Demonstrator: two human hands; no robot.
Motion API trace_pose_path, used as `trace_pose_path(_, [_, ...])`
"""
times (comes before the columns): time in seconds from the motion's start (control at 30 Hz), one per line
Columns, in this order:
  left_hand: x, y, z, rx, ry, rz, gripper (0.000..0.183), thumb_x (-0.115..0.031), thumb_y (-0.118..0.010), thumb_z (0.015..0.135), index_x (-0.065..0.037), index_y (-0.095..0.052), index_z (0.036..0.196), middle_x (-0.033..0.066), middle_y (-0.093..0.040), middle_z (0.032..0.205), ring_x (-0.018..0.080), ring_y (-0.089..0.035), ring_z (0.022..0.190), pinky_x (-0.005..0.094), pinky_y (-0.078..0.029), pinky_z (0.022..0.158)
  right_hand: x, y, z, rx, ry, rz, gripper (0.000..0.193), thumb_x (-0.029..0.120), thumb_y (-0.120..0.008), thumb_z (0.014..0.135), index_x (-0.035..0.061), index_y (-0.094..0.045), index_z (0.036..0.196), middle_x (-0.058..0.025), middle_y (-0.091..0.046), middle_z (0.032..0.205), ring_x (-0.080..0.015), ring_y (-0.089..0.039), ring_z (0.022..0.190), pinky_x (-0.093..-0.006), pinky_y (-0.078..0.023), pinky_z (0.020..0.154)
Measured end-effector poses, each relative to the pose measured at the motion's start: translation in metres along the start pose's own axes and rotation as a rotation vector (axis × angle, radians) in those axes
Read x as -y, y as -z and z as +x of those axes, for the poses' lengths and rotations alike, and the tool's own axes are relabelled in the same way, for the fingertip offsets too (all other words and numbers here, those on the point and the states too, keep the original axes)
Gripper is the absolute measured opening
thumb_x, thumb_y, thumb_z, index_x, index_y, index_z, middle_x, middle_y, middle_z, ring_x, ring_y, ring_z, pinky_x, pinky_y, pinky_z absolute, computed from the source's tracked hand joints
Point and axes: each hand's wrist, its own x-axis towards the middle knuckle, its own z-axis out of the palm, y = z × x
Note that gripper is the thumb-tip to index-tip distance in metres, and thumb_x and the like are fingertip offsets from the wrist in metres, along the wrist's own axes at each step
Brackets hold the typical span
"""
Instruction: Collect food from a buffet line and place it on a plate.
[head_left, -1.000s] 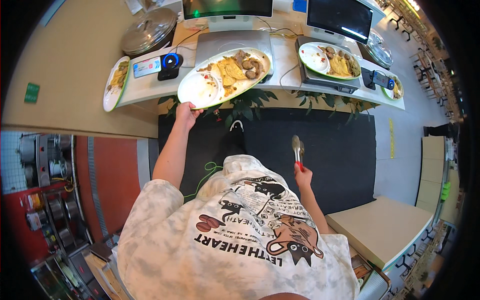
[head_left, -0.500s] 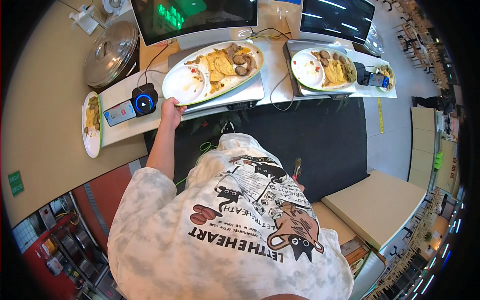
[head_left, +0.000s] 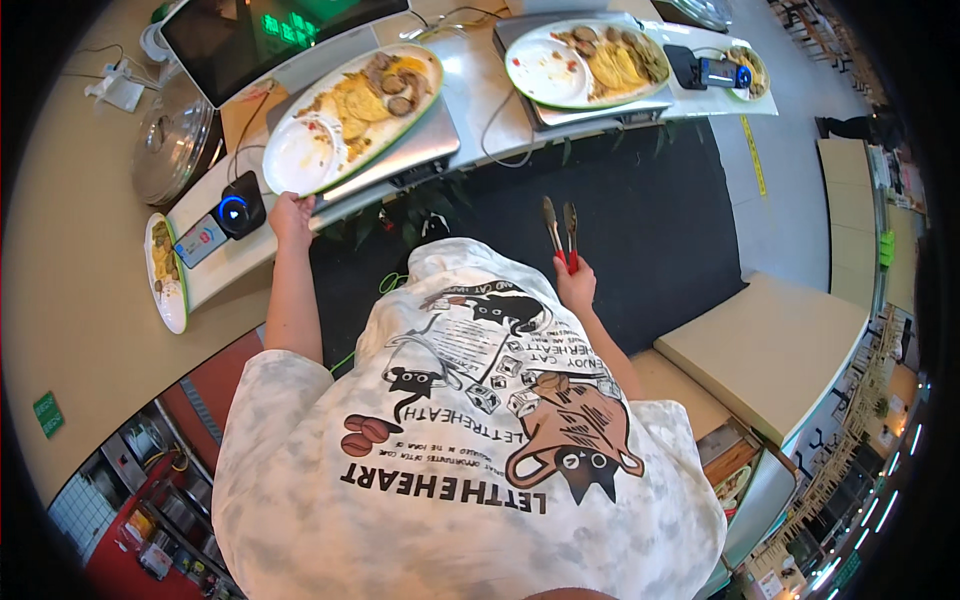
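left hand (head_left: 291, 213) grips the near rim of an oval green-edged plate (head_left: 352, 115) of food on a metal counter scale (head_left: 400, 150). right hand (head_left: 575, 283) holds red-handled tongs (head_left: 560, 229), tips narrowly apart, over the dark floor mat (head_left: 640, 220).

Single head cam, fisheye, looks steeply down over torso at counter (head_left: 90, 330), mid-range

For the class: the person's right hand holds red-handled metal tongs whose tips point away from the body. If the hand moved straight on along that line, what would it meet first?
Probably the front edge of the grey counter. The right hand aims the red-handled metal tongs over dark floor mat toward the oval green-rimmed plate; depth is unclear.
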Motion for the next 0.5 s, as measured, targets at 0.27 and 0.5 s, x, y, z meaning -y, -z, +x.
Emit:
trace_pose_path(0.27, [0.062,0.031,-0.007,0.201,0.04,0.342,0.012,-0.01,-0.045,0.077,-0.003,-0.053,0.081,0.0075,-0.057,0.071,0.016,-0.056,0.06,0.0267,-0.045,0.05,0.017,-0.047,-0.028,-0.135,0.008,0.004,0.037,0.035,-0.063,0.071,0.0045,-0.055,0.089,-0.0134,-0.059,0.069,-0.0333,-0.058,0.068,-0.0404,-0.044,0.06])
trace_pose_path(0.5, [0.25,0.23,0.007,0.75,-0.46,1.801,0.021,-0.023,-0.054,0.07,-0.006,-0.058,0.06,0.0129,-0.059,0.065,0.0307,-0.055,0.056,0.0387,-0.046,0.054,0.001,-0.046,0.009,-0.123,0.043,-0.011,0.038,0.036,-0.065,0.071,0.0023,-0.057,0.085,-0.0146,-0.059,0.067,-0.0305,-0.059,0.066,-0.0363,-0.044,0.059])
